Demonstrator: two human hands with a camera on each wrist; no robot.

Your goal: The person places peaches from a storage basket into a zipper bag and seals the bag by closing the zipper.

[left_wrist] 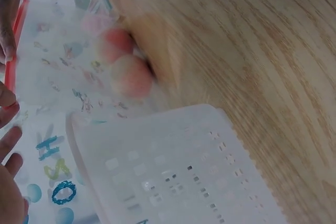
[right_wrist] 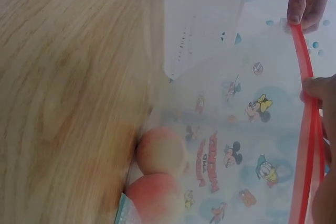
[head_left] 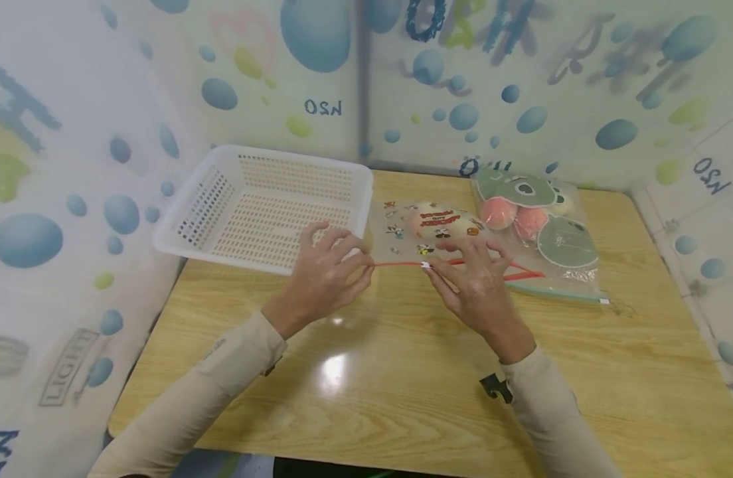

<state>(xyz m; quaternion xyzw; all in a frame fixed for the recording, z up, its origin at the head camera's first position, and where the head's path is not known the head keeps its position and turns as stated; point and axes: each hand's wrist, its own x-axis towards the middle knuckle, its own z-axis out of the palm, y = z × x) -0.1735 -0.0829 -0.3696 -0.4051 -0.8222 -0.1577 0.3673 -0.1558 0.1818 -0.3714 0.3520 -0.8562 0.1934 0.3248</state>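
Observation:
A clear zip bag [head_left: 396,229] printed with cartoon figures lies on the table, its red zip edge [right_wrist: 306,150] toward the person. Two peaches [right_wrist: 160,150] show at the bag's far end in the right wrist view. My left hand [head_left: 327,272] pinches the left end of the red zip between thumb and fingertips. Farther right along the same strip, my right hand [head_left: 477,282] grips the zip right at the small white slider [head_left: 425,265]. Between the two hands the strip runs straight; right of them its two red edges spread apart.
A white perforated basket [head_left: 265,262] stands at the left, close beside the bag. To the right lies another clear bag [head_left: 581,282] with green bear shapes, pink round fruit and a teal zip. Patterned walls [head_left: 319,133] enclose the wooden table [head_left: 366,411] at the back and sides.

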